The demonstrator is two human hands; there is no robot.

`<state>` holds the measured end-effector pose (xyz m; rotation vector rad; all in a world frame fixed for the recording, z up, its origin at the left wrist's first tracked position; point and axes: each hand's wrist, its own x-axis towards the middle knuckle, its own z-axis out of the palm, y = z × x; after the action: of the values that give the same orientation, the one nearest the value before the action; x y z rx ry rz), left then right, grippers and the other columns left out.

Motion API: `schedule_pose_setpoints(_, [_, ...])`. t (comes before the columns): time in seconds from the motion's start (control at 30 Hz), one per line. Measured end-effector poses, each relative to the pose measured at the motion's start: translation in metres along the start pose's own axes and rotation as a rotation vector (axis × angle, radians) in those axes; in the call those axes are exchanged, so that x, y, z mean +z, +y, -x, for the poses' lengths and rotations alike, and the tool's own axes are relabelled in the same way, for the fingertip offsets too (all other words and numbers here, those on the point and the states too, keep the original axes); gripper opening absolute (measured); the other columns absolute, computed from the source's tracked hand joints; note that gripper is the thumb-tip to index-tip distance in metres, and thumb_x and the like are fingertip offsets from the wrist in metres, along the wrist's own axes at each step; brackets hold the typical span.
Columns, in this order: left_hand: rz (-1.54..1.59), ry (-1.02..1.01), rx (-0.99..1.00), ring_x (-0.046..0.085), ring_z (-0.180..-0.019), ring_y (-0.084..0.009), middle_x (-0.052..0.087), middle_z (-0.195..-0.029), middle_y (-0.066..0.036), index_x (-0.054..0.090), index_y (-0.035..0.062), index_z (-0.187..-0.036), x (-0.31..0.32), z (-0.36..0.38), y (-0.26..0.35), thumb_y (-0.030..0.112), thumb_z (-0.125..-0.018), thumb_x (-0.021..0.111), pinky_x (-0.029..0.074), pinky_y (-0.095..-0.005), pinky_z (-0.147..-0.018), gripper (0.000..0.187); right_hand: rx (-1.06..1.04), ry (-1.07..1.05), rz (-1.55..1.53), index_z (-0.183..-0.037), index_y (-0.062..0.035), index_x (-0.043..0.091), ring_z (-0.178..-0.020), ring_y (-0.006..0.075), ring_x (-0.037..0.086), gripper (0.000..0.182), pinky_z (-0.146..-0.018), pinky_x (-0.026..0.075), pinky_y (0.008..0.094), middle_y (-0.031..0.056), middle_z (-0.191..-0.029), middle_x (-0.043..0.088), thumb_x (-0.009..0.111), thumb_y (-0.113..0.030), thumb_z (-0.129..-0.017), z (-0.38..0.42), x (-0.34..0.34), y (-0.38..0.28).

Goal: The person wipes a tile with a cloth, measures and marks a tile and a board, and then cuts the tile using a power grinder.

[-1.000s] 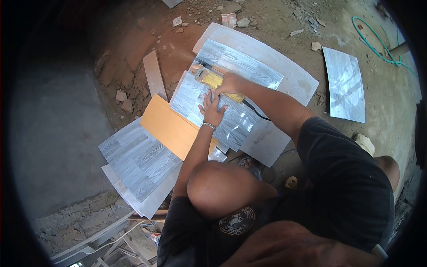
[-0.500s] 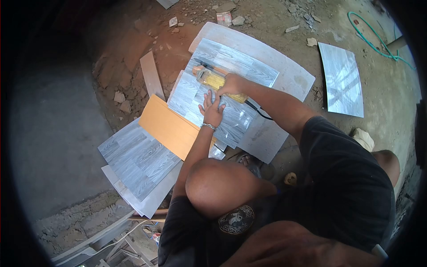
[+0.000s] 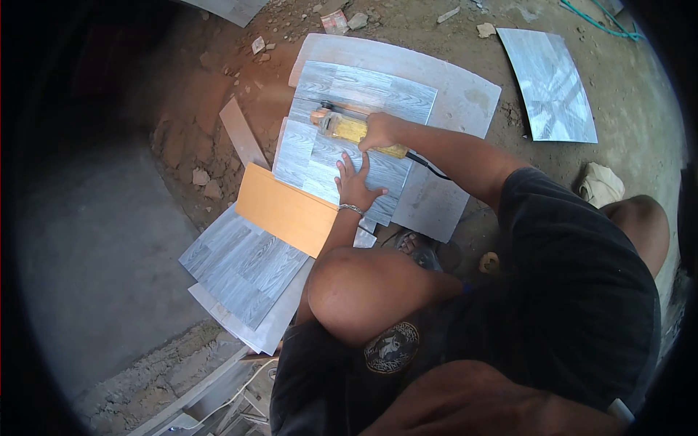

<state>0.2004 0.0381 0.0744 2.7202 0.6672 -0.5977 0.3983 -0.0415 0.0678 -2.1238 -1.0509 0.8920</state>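
My right hand (image 3: 382,132) is wrapped round the body of a yellow angle grinder (image 3: 347,129), its black cord running off to the right. The grinder lies over a grey wood-pattern tile (image 3: 389,190), its head pointing left along a dark straight line across the tile. Spread flat on the same tile, just below the grinder, is my left hand (image 3: 355,187), with a bracelet at the wrist. A larger pale slab (image 3: 465,102) lies beneath the tile.
An orange-tan board (image 3: 287,211) overlaps another wood-pattern tile (image 3: 243,261) at lower left. A narrow tan strip (image 3: 243,134) lies on the rubble-strewn dirt. To the right are a glossy tile (image 3: 552,87), a pale cloth bundle (image 3: 602,184) and a green hose (image 3: 600,22).
The whole view has shifted somewhat. My left hand's thumb now spreads wider from its fingers. The grinder stays in my right hand at nearly the same place on the tile.
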Motion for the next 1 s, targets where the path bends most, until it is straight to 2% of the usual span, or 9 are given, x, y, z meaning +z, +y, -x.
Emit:
schedule_pose_setpoints(0.07, [-0.037, -0.064, 0.068, 0.011, -0.153, -0.0489, 0.009, -0.165, -0.031, 0.021, 0.0277, -0.162, -0.004, -0.004, -0.012, 0.035, -0.069, 0.091, 0.026, -0.0676, -0.115, 0.116, 0.024, -0.011, -0.013, -0.088, 0.0086, 0.075, -0.086, 0.0380, 0.072, 0.064, -0.078, 0.057, 0.0436, 0.0306, -0.089, 0.071, 0.076, -0.050, -0.062, 0.004, -0.003, 0.003])
schedule_pose_setpoints(0.17, [-0.131, -0.188, 0.182, 0.019, -0.150, -0.0505, 0.013, -0.165, -0.028, 0.029, 0.0272, -0.160, -0.012, 0.003, -0.011, 0.021, -0.061, 0.096, 0.038, -0.0497, -0.117, 0.120, 0.022, -0.006, -0.075, -0.087, 0.0092, 0.074, -0.086, 0.0378, 0.072, 0.063, -0.078, 0.058, 0.0434, 0.0304, -0.089, 0.071, 0.076, -0.049, -0.062, 0.007, -0.002, 0.003])
schedule_pose_setpoints(0.2, [-0.142, -0.191, 0.181, 0.019, -0.150, -0.0505, 0.013, -0.165, -0.028, 0.029, 0.0272, -0.160, -0.008, 0.003, -0.012, 0.021, -0.061, 0.096, 0.038, -0.0497, -0.117, 0.120, 0.026, -0.019, -0.071, -0.087, 0.0092, 0.074, -0.086, 0.0377, 0.072, 0.063, -0.077, 0.058, 0.0432, 0.0303, -0.090, 0.071, 0.076, -0.049, -0.062, 0.007, -0.003, 0.002])
schedule_pose_setpoints(0.27, [-0.122, -0.179, 0.189, 0.014, -0.154, -0.0434, 0.010, -0.169, -0.018, 0.023, 0.0323, -0.161, -0.004, 0.002, -0.018, 0.025, -0.065, 0.094, 0.039, -0.0631, -0.111, 0.120, 0.028, -0.027, -0.074, -0.087, 0.0093, 0.074, -0.086, 0.0377, 0.072, 0.063, -0.077, 0.058, 0.0430, 0.0301, -0.090, 0.072, 0.076, -0.048, -0.062, 0.006, -0.006, 0.000])
schedule_pose_setpoints(0.4, [-0.078, -0.119, 0.211, 0.015, -0.154, -0.0424, 0.010, -0.170, -0.016, 0.022, 0.0337, -0.161, 0.004, 0.002, -0.026, 0.027, -0.063, 0.095, 0.038, -0.0641, -0.112, 0.123, 0.032, -0.040, -0.075, -0.088, 0.0090, 0.074, -0.085, 0.0377, 0.072, 0.062, -0.076, 0.057, 0.0431, 0.0294, -0.090, 0.072, 0.076, -0.047, -0.062, 0.006, -0.004, 0.003])
schedule_pose_setpoints(0.57, [-0.088, -0.125, -0.040, 0.012, -0.155, -0.0414, 0.005, -0.169, -0.021, 0.022, 0.0362, -0.161, -0.016, 0.009, -0.007, 0.036, -0.056, 0.098, 0.034, -0.0705, -0.111, 0.130, 0.061, -0.078, -0.054, -0.095, 0.0122, 0.072, -0.090, 0.0382, 0.072, 0.068, -0.079, 0.057, 0.0416, 0.0316, -0.096, 0.071, 0.078, -0.046, -0.061, 0.016, -0.007, 0.005])
schedule_pose_setpoints(0.67, [-0.059, -0.124, -0.021, 0.010, -0.155, -0.0417, 0.002, -0.168, -0.024, 0.021, 0.0366, -0.161, -0.012, 0.007, -0.012, 0.038, -0.054, 0.098, 0.032, -0.0729, -0.110, 0.132, 0.042, -0.020, -0.068, -0.089, 0.0090, 0.074, -0.085, 0.0375, 0.072, 0.062, -0.076, 0.057, 0.0433, 0.0288, -0.090, 0.072, 0.077, -0.047, -0.062, 0.022, -0.007, 0.009])
schedule_pose_setpoints(0.87, [-0.047, -0.131, -0.020, 0.006, -0.156, -0.0409, -0.001, -0.169, -0.022, 0.020, 0.0368, -0.161, -0.009, 0.005, -0.015, 0.037, -0.055, 0.098, 0.032, -0.0727, -0.110, 0.131, 0.077, -0.088, -0.061, -0.099, 0.0126, 0.071, -0.093, 0.0380, 0.071, 0.069, -0.081, 0.057, 0.0413, 0.0309, -0.098, 0.071, 0.077, -0.045, -0.062, 0.032, -0.010, 0.014])
schedule_pose_setpoints(1.0, [-0.084, -0.137, 0.005, 0.007, -0.155, -0.0452, 0.001, -0.168, -0.026, 0.018, 0.0317, -0.163, -0.009, 0.004, -0.017, 0.041, -0.055, 0.098, 0.035, -0.0723, -0.108, 0.134, 0.065, -0.039, -0.042, -0.090, 0.0091, 0.074, -0.087, 0.0373, 0.072, 0.064, -0.078, 0.057, 0.0429, 0.0297, -0.091, 0.072, 0.077, -0.048, -0.062, 0.039, -0.009, 0.018])
